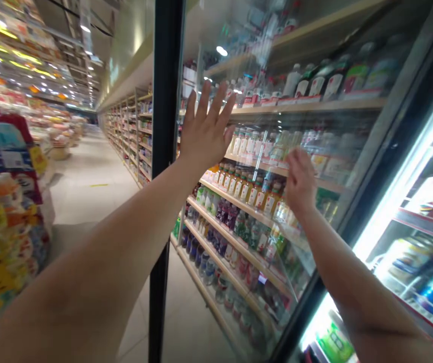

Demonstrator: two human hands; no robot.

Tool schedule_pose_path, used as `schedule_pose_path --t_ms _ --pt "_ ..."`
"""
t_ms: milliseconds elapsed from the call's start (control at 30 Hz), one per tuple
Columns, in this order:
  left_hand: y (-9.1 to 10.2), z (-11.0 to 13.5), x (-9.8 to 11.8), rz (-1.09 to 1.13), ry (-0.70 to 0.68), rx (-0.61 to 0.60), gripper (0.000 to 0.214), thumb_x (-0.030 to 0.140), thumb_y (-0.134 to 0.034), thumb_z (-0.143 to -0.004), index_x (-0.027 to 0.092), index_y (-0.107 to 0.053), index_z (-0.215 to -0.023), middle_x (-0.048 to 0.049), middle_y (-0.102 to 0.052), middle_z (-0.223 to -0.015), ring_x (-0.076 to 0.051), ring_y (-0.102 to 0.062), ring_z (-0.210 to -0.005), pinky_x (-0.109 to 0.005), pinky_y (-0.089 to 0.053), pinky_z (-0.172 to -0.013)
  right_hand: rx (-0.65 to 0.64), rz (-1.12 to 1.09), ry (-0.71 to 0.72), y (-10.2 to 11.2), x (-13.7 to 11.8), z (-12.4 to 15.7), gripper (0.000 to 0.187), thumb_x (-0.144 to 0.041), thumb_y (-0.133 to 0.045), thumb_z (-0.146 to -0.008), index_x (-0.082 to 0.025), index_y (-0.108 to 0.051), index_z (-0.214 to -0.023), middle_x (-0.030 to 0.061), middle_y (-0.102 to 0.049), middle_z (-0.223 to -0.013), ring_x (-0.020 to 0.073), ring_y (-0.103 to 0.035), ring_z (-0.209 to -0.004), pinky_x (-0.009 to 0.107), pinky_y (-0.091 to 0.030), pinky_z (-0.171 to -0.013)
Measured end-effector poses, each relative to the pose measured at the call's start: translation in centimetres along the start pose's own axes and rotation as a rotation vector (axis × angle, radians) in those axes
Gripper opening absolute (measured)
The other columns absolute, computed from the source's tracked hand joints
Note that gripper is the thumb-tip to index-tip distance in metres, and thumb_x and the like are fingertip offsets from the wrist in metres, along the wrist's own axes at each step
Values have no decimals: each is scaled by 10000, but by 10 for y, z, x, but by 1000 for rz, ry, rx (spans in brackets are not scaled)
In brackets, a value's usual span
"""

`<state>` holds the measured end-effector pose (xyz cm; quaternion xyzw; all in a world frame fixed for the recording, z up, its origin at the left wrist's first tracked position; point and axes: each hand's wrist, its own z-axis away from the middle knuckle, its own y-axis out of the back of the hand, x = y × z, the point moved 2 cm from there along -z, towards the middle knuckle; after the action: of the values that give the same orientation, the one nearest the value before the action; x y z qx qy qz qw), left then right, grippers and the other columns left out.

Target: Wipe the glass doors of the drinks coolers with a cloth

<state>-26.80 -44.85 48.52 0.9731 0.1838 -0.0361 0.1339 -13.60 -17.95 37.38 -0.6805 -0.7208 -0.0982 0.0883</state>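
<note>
A glass fridge door [326, 131] with a black frame [167, 101] stands swung out in front of me. My left hand [206, 132] lies flat against the glass near the frame edge, fingers spread and stretched up, holding nothing. My right hand [300, 182] is also pressed on the glass further right and lower; it is blurred, with the fingers stretched out. Through and in the glass I see shelves of drink bottles [247, 189] in rows.
The lit fridge interior [424, 237] with bottles and cans on wire shelves is at the right. A long supermarket aisle floor [95, 176] runs away at left, with shelving [133, 131] along it and a stacked goods display [4, 201] at the far left.
</note>
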Motion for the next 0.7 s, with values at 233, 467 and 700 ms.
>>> schedule_pose_path --t_ms 233,467,700 --pt "6 0 7 -2 15 -14 721 396 -642 -1020 329 -395 -1694 179 -161 -1765 -305 -10 -1691 -540 123 -1420 -232 -44 108 7 17 -1 502 -233 -457 -1066 -311 -599 -1542 38 -549 -1613 276 -388 -1596 586 -359 -1312" --pt "13 0 25 -144 49 13 646 267 -678 -1003 288 -519 -1628 84 -376 -1724 -354 -152 -1671 -559 -20 -1430 101 -45 -62 22 61 -7 537 -365 -431 -1132 -238 -495 -1650 43 -385 -1722 365 -316 -1621 611 -247 -1319" --pt "12 0 27 -270 23 -14 607 301 -554 -1055 206 -483 -1650 32 -411 -1708 -365 -194 -1659 -595 -50 -1393 -125 -102 175 16 39 -53 480 -309 -397 -1170 -235 -512 -1630 65 -418 -1704 287 -318 -1629 550 -252 -1348"
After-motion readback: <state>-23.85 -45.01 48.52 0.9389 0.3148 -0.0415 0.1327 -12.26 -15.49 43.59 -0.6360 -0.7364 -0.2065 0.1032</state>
